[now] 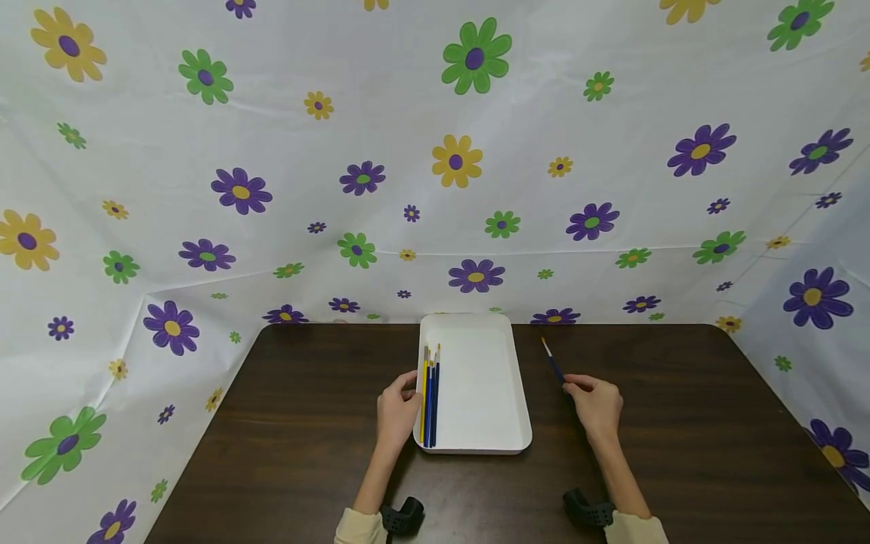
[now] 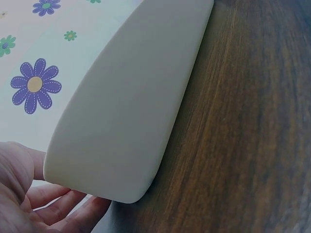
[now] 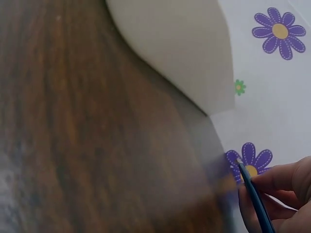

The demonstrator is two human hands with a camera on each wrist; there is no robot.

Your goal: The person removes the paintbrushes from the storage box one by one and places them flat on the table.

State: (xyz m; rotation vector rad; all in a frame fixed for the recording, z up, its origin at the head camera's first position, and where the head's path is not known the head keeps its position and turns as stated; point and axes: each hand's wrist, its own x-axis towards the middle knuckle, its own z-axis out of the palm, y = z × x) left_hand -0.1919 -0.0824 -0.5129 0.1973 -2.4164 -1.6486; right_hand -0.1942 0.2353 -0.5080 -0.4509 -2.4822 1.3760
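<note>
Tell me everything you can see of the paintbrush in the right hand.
The paintbrush is slim, with a dark blue handle, a pale, metal-looking ferrule and orange-brown bristles. The right hand pinches its handle. It slants, bristles pointing away from the person and leftward, to the right of the white tray and apart from it. Whether it touches the table isn't clear.

Head view: sleeves (image 1: 360, 527) cut off at bottom. Left wrist view: tray (image 2: 121, 107) cut off at top, its inside hidden; left hand (image 2: 19, 194) cut off lower left. Right wrist view: table (image 3: 92, 121) blurred, paintbrush (image 3: 257, 204) cut off at bottom, right hand (image 3: 286, 179) at right.
</note>
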